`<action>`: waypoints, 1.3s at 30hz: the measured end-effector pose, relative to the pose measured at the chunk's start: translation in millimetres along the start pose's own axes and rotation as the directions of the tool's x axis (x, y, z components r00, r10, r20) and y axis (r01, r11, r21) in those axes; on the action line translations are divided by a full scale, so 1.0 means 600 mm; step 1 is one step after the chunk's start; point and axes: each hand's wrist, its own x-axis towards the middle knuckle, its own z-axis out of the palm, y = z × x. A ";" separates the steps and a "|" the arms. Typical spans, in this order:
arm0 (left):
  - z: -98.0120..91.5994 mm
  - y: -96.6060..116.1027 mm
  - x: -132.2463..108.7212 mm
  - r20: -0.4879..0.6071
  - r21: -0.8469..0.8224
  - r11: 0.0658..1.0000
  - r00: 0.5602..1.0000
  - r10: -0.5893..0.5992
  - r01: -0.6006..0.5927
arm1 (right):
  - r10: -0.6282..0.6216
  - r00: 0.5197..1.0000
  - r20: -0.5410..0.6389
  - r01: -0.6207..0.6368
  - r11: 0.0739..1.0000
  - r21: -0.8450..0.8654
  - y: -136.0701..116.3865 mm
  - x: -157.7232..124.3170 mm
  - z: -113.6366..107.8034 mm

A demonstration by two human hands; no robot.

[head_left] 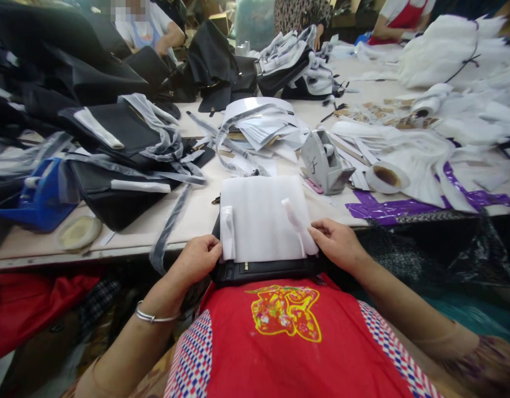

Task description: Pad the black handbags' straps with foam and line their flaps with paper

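A black bag rests against the table's front edge, right before my red apron. A white foam sheet covers most of its face. Two strips wrapped in white foam lie on it, one on the left and one on the right. My left hand is curled at the bag's left edge, its fingers pressing the foam beside the left strip. My right hand pinches the lower end of the right strip against the bag.
A grey tape dispenser stands just beyond the bag, a tape roll and purple film to its right. Black bags and plastic strips pile up at left beside a blue dispenser. Other people work at the far side.
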 end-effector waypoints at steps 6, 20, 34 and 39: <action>0.005 -0.002 -0.011 0.007 0.035 0.999 1.000 -0.002 0.001 | 0.004 1.000 0.008 -0.004 1.000 -0.007 0.005 0.003 0.006; 0.012 -0.021 -0.020 0.039 0.122 0.991 0.998 0.055 -0.060 | 0.069 0.963 0.261 -0.085 0.995 0.051 0.004 0.013 0.005; -0.097 0.097 0.107 -0.213 0.446 0.688 0.678 0.704 -0.573 | -0.585 0.803 -0.114 0.570 0.809 -0.141 -0.097 0.078 -0.038; -0.038 0.120 0.145 0.035 0.504 0.525 0.624 0.781 -0.686 | -0.671 0.726 -0.150 0.611 0.730 -0.305 -0.076 0.095 0.042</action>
